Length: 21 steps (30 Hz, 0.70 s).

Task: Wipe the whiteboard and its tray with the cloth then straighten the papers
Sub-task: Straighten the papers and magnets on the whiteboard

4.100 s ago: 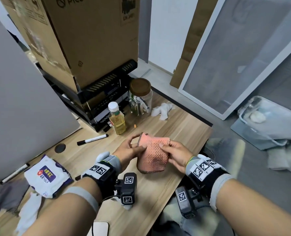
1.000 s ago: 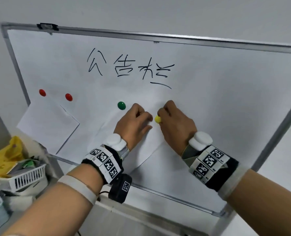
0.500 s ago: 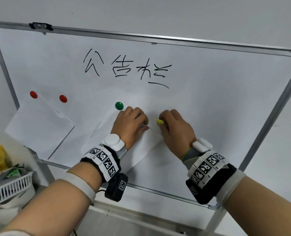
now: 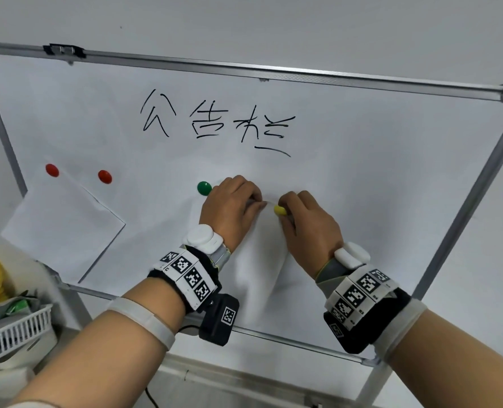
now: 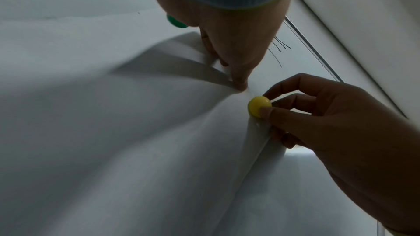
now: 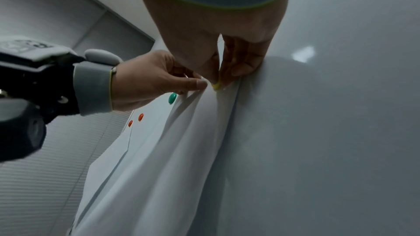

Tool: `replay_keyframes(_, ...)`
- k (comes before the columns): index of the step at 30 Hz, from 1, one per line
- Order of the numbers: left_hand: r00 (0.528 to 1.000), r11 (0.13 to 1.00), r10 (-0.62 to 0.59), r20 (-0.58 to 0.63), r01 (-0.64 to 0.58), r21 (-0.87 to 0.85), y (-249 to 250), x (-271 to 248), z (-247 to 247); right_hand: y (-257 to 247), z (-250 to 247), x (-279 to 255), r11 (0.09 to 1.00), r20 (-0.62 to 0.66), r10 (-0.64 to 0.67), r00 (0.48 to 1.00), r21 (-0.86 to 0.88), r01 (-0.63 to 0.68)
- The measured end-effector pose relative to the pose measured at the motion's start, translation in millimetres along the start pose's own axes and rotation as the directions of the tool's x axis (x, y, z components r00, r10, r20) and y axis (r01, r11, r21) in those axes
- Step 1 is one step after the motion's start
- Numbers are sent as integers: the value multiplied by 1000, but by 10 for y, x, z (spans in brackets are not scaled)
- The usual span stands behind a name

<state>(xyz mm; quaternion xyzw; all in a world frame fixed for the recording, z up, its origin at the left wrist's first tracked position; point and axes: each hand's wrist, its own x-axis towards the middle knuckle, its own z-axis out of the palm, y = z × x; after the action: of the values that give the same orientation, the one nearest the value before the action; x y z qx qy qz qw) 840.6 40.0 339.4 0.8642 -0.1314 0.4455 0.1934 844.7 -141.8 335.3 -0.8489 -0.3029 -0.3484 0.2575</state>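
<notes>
Whiteboard [image 4: 376, 178]: fills most of the head view, tilted, metal-framed, black handwriting across its upper middle.
Middle paper [image 4: 259, 269]: white sheet at the frame's centre, buckled into loose folds between the two hands, hanging down toward the board's lower rail.
Left hand [image 4: 229, 207]: fingers curled, pinching the upper edge of the middle paper just left of the yellow magnet.
Right hand [image 4: 309, 228]: thumb and fingers pinching the yellow magnet [image 4: 279, 210] against the paper's top corner.
Green magnet [image 4: 204, 188]: on the board, just left of the left hand.
Left paper [image 4: 62, 228]: lower left of the board, hanging askew, its upper corner under one of two red magnets [image 4: 52, 170].
White basket [image 4: 15, 331]: bottom left corner of the frame, below the board.
</notes>
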Motion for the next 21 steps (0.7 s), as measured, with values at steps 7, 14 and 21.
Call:
replay_keyframes(7,999,999,-34,-11,34,-20,4,-26,32,57,39,-12,998,-21,-9,1000,-61,7)
replay_keyframes(14,996,990,-92,-9,90,-107,104,-50,-52,-55,9,23,998,-45,-66,997,-3,66)
replay_keyframes(21,964,973,-229,-135,224,-47,-412,-314,-696,-788,274,252,961,133,-239,962,177,214)
